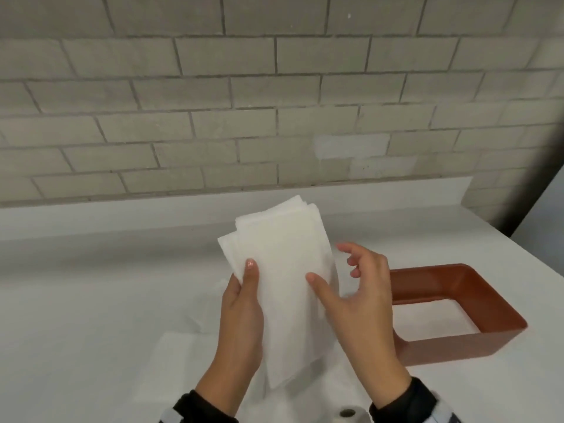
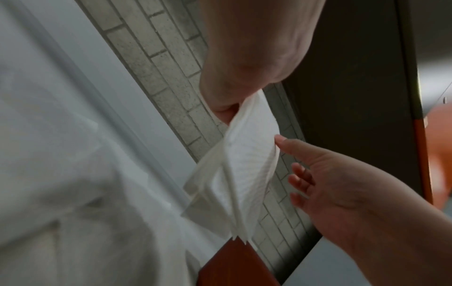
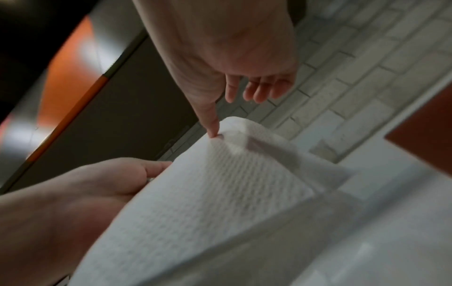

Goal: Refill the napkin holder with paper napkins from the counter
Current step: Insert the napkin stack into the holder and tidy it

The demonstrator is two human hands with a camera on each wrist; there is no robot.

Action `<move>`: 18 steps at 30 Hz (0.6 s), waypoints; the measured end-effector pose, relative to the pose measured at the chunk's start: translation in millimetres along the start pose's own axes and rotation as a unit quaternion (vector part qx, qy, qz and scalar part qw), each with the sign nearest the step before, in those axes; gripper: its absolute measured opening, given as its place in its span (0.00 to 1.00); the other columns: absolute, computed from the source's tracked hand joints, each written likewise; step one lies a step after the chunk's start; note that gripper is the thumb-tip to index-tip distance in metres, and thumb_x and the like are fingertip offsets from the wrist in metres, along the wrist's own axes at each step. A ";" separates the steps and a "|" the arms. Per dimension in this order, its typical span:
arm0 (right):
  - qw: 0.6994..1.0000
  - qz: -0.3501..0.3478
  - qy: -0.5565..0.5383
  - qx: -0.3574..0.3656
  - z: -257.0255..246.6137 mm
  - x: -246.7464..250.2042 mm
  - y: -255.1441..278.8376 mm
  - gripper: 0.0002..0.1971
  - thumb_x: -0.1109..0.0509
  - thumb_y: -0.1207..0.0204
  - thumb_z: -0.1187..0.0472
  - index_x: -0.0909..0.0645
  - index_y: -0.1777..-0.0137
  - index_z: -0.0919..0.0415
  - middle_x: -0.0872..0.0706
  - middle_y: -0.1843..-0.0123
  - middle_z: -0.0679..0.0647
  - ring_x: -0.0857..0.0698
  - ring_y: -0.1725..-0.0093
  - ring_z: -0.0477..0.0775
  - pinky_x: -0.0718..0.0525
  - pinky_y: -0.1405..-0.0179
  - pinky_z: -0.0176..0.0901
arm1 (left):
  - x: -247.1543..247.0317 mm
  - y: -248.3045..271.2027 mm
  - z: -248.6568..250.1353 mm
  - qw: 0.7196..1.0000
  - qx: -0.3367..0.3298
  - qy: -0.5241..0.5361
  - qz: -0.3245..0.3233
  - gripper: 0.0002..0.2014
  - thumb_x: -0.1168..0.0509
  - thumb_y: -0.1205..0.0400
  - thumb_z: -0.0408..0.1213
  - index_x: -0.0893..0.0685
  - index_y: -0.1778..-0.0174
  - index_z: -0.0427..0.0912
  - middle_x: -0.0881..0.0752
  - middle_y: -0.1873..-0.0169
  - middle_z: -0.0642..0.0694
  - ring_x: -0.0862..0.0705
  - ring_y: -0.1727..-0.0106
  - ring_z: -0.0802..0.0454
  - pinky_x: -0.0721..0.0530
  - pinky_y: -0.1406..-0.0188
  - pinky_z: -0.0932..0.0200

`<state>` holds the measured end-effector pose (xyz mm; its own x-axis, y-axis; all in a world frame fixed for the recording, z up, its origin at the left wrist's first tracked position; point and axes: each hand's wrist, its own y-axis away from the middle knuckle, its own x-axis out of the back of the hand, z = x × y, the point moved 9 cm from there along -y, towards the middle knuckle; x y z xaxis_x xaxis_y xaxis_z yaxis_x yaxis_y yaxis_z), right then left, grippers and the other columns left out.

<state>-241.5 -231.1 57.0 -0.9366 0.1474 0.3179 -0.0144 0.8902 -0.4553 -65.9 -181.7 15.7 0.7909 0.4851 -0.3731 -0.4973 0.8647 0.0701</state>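
- A stack of white paper napkins (image 1: 283, 288) is held up above the white surface (image 1: 91, 300), clear of it, with the upper corners fanned and out of line.
- The stack is pinched along its left edge by the left hand (image 1: 241, 319), thumb on the front face and fingers behind.
- The right hand (image 1: 363, 300) is spread and relaxed; only its thumb is laid against the front of the stack near the right edge, the other fingers being loosely bent and free of the paper.
- The brown napkin holder (image 1: 476, 343) lies to the right on the surface, just behind the right hand, and its opening appears bare.
- The step in hand is judged to be squaring the stack before loading.
- The edges would best be evened between both hands, so that no single sheet is left protruding to catch on the holder's rim.
- The grip should be kept light, since thin paper is easily creased.
- More napkins seem to lie flat on the surface below the hands, though they are hard to tell from it.
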 end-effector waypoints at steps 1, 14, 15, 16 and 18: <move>1.000 -0.008 -0.002 0.015 -0.5 4.4 -3.7 0.22 0.20 0.37 0.48 0.26 0.47 0.34 0.25 0.50 0.38 0.25 0.50 0.40 0.25 0.50 0.34 | -9.4 -1.1 -1.7 1.000 0.003 0.009 -0.005 0.15 0.44 0.16 0.51 0.16 0.45 0.49 0.07 0.54 0.50 0.09 0.54 0.51 0.16 0.58 0.53; 0.967 -0.104 -0.189 -0.138 75.6 75.9 -83.8 0.07 0.22 0.30 0.60 0.15 0.54 0.58 0.08 0.55 0.53 0.10 0.53 0.59 0.12 0.52 0.60 | -145.1 -26.1 -33.9 0.995 0.054 0.032 -0.083 0.22 0.46 0.16 0.52 0.20 0.35 0.44 0.09 0.47 0.46 0.11 0.45 0.47 0.17 0.40 0.45; 0.965 -0.108 -0.192 -0.143 80.5 81.9 -88.8 0.07 0.23 0.28 0.60 0.15 0.52 0.56 0.08 0.54 0.52 0.10 0.52 0.58 0.11 0.55 0.57 | -151.1 -30.2 -37.7 0.994 0.062 0.034 -0.081 0.21 0.45 0.15 0.51 0.19 0.35 0.44 0.09 0.47 0.47 0.11 0.45 0.47 0.17 0.40 0.46; 0.962 -0.114 -0.197 -0.149 86.0 87.5 -92.7 0.07 0.24 0.27 0.59 0.15 0.50 0.55 0.08 0.53 0.51 0.09 0.52 0.57 0.12 0.60 0.52 | -157.0 -33.2 -41.0 0.994 0.069 0.035 -0.082 0.19 0.44 0.15 0.50 0.19 0.35 0.43 0.09 0.47 0.46 0.11 0.45 0.47 0.15 0.42 0.47; 0.957 -0.136 -0.202 -0.159 96.2 97.1 -98.4 0.08 0.26 0.26 0.59 0.16 0.48 0.53 0.07 0.52 0.51 0.09 0.52 0.56 0.15 0.66 0.44 | -171.2 -36.9 -45.5 0.992 0.073 0.030 -0.094 0.17 0.41 0.15 0.46 0.18 0.36 0.42 0.09 0.48 0.44 0.10 0.47 0.46 0.12 0.50 0.51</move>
<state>-364.7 -345.8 52.7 -0.9735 -0.2285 0.0126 -0.2286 0.9679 -0.1043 -199.1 -302.6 34.9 0.8400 0.3085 -0.4462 -0.2828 0.9510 0.1251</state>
